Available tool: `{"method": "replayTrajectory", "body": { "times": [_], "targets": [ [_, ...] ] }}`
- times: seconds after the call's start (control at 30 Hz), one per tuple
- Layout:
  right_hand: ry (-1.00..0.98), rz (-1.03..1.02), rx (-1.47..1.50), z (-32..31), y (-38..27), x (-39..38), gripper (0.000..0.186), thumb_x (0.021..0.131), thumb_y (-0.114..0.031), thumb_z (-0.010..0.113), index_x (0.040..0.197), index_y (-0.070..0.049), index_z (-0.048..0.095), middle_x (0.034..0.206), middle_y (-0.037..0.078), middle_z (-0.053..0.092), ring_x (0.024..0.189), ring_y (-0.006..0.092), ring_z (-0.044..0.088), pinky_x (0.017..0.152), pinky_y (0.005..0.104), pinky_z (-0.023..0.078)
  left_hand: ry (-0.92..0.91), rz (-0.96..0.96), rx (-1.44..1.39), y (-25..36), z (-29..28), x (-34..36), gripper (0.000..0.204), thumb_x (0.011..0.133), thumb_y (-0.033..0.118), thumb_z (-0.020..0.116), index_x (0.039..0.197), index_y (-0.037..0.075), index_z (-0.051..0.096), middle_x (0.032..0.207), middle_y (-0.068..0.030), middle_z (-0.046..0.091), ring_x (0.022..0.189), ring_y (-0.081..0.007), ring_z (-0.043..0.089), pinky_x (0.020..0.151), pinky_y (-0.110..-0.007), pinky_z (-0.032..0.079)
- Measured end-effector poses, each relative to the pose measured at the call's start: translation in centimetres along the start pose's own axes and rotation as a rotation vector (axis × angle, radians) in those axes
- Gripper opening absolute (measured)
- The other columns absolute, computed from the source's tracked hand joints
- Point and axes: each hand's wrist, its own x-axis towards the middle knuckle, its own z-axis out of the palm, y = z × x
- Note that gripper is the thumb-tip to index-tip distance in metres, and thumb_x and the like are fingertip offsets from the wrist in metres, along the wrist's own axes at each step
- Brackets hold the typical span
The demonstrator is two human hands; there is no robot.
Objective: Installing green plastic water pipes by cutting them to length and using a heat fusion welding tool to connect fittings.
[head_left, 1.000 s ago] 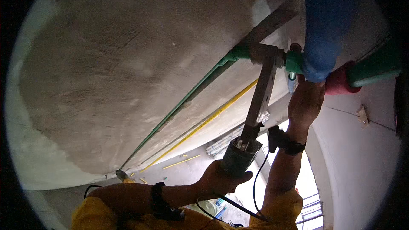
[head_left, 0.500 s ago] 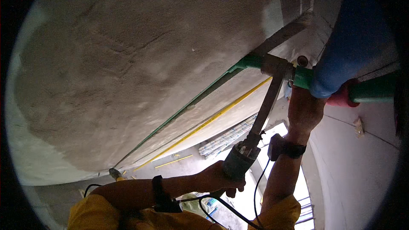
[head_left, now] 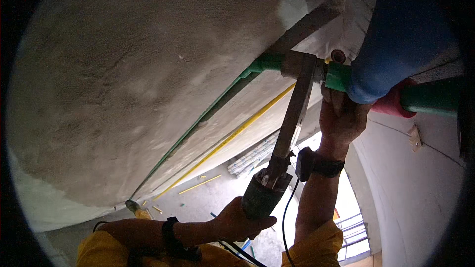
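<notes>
My left hand [head_left: 243, 221] is closed round the dark cylindrical handle of a pipe welding iron [head_left: 268, 194], whose long flat blade [head_left: 296, 106] slants up to the right. At the blade's top sits a heating socket [head_left: 293, 64], meeting a green pipe elbow [head_left: 267, 62] on its left. To the right of the blade is a short green pipe fitting [head_left: 339, 77] on the end of a thick blue pipe [head_left: 396, 54]. My right hand [head_left: 342, 124] grips this fitting from below, with some fingers hidden behind it.
A long green pipe [head_left: 183, 142] and a yellow pipe [head_left: 232, 137] run along the plastered wall [head_left: 114, 89]. At right, a red collar [head_left: 394, 101] joins another green pipe [head_left: 430, 96]. Bundled pipes [head_left: 255, 154] lie far below on the floor. Black cables hang by my forearms.
The pipes and both hands have shifted left and slightly up in the picture. More of my right fingers shows under the fitting. The welding iron's blade still stands at the joint.
</notes>
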Motion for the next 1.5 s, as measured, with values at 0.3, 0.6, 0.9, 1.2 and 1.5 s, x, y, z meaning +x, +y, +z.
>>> {"method": "replayTrajectory", "body": {
  "times": [0.3, 0.6, 0.9, 1.2, 1.5],
  "targets": [
    [0.272, -0.023, -0.044, 0.5, 0.3, -0.1, 0.050, 0.094, -0.049, 0.046, 0.122, -0.008, 0.050, 0.084, 0.004, 0.055, 0.052, 0.0099, 0.039, 0.056, 0.0240, 0.036, 0.044, 0.182, 0.190, -0.4, 0.0, 3.0, 0.033, 0.081, 0.040, 0.073, 0.072, 0.010, 0.060, 0.054, -0.0001, 0.058, 0.044, -0.0102, 0.054, 0.044, -0.026, 0.045],
    [0.261, 0.048, -0.051, 0.7, 0.3, -0.1, 0.057, 0.093, -0.055, 0.044, 0.124, -0.008, 0.049, 0.086, 0.004, 0.054, 0.059, 0.0101, 0.041, 0.055, 0.0231, 0.036, 0.196, 0.220, 0.397, 0.7, 0.1, 2.6, 0.042, 0.082, 0.047, 0.069, 0.080, 0.006, 0.061, 0.060, -0.0037, 0.062, 0.055, -0.0162, 0.063, 0.056, -0.032, 0.053],
    [0.085, 0.051, 0.130, -0.7, 0.2, -0.1, 0.056, 0.094, -0.054, 0.043, 0.129, -0.009, 0.045, 0.105, 0.007, 0.056, 0.053, 0.0083, 0.034, 0.053, 0.0230, 0.035, 0.007, 0.026, 0.369, 3.6, 0.2, -2.4, 0.037, 0.086, 0.043, 0.065, 0.081, 0.007, 0.059, 0.059, -0.0031, 0.061, 0.052, -0.0152, 0.061, 0.056, -0.031, 0.052],
    [0.156, -0.043, -0.001, -0.1, 0.8, 0.0, 0.054, 0.096, -0.049, 0.043, 0.131, -0.008, 0.044, 0.126, 0.013, 0.054, 0.050, 0.0076, 0.031, 0.049, 0.0204, 0.033, 0.021, 0.034, 0.373, 0.7, 0.1, -0.3, 0.032, 0.084, 0.037, 0.070, 0.080, 0.008, 0.058, 0.057, -0.0006, 0.059, 0.048, -0.0107, 0.057, 0.048, -0.026, 0.046],
    [-0.062, 0.023, 0.135, -1.6, 0.9, -0.4, 0.044, 0.098, -0.043, 0.038, 0.130, -0.014, 0.047, 0.120, 0.010, 0.055, 0.063, 0.0134, 0.046, 0.051, 0.0239, 0.039, 0.144, 0.294, 0.253, -0.7, 0.0, 2.4, 0.035, 0.082, 0.037, 0.073, 0.086, 0.007, 0.056, 0.063, -0.0019, 0.061, 0.052, -0.0106, 0.058, 0.049, -0.025, 0.049]
  ]
}}
